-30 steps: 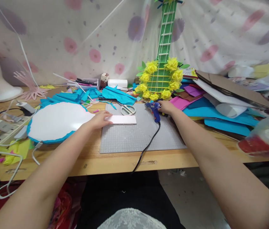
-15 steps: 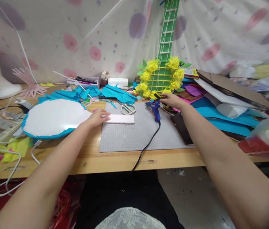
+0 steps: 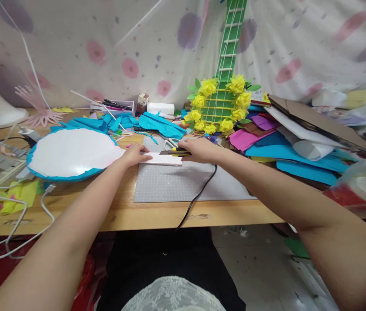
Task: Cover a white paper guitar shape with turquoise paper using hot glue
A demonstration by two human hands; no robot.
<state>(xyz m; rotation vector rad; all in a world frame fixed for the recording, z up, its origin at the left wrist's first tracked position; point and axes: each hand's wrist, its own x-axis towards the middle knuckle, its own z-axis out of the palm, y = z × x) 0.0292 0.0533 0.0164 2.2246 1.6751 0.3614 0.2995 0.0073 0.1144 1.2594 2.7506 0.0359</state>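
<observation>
A white board cutout (image 3: 72,151) with a rounded body and a long narrow neck lies at the left, blue crepe paper folded round its body's edge. My left hand (image 3: 134,155) is closed on the neck, thumb and fingers pressing it. The neck's end rests over a grey cutting mat (image 3: 183,183). In my right hand (image 3: 198,150) is a black and yellow utility knife (image 3: 173,152), its blade pointing left just over the neck; whether it touches I cannot tell. Scissors (image 3: 170,143) lie behind, partly covered. My right hand mostly hides a blue glue gun (image 3: 212,139).
A green guitar-shaped model (image 3: 223,90) with yellow flowers stands at the back. Blue crepe paper (image 3: 161,125) lies behind the mat. Stacked coloured sheets (image 3: 276,147) fill the right side. The glue gun's black cord (image 3: 198,196) crosses the mat; white cables (image 3: 23,211) hang at the left.
My right hand has brought the utility knife left and toward me, from beside the glue gun to over the neck. My left hand stays on the neck.
</observation>
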